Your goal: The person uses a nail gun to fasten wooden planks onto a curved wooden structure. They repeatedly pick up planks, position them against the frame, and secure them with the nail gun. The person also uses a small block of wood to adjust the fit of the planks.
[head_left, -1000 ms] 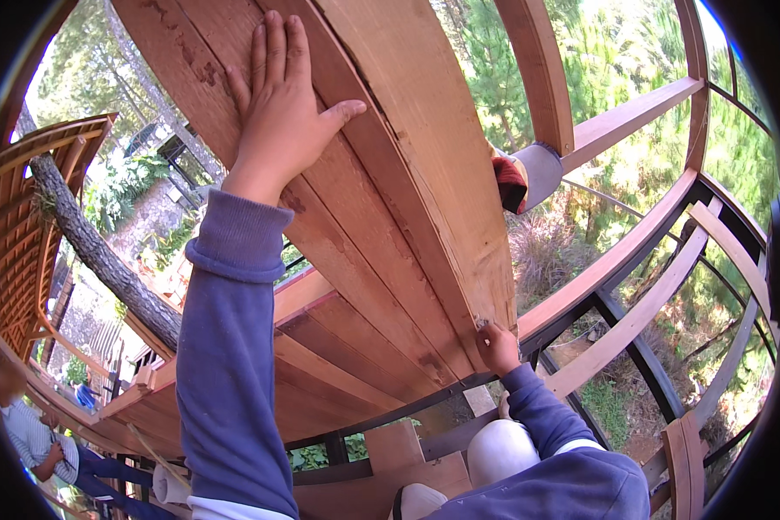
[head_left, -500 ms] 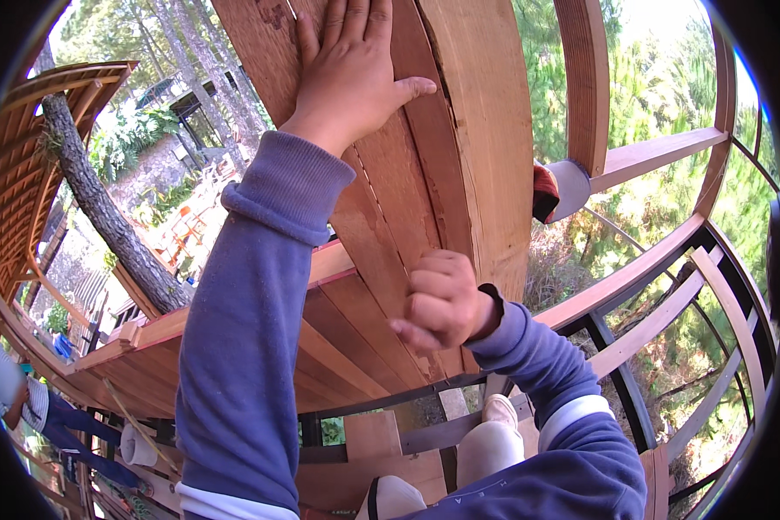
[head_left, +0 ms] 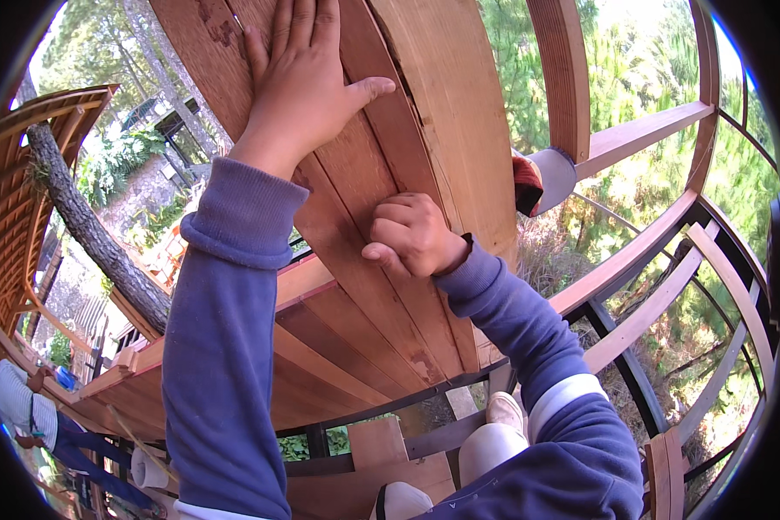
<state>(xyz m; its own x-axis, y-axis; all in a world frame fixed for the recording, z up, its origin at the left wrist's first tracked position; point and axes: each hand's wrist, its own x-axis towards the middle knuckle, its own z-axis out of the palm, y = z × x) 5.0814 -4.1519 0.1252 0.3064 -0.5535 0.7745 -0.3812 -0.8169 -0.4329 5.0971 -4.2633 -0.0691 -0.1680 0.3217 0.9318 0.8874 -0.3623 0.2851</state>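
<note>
Reddish-brown wooden planks [head_left: 342,195] lie side by side in front of me, running away toward the top of the view. My left hand [head_left: 299,91] is pressed flat on them at the far end, fingers stretched forward and thumb out to the right. Closer to me, my right hand [head_left: 412,234] is curled into a fist against the planks, thumb sticking out to the left; nothing shows inside it. To the right of both hands, a paler, wider board [head_left: 455,113] with a rough dark edge lies alongside the planks.
Open framing with curved wooden rails [head_left: 641,251] rises on the right. A cap-like grey and red item [head_left: 546,178] sits by a post. A tree trunk [head_left: 100,230] leans on the left, near a person [head_left: 30,412] and a white bucket [head_left: 150,468]. Gaps show between boards below.
My right fist has moved forward along the planks, nearer my left hand. The left hand stays flat on them. The whole view has shifted slightly.
</note>
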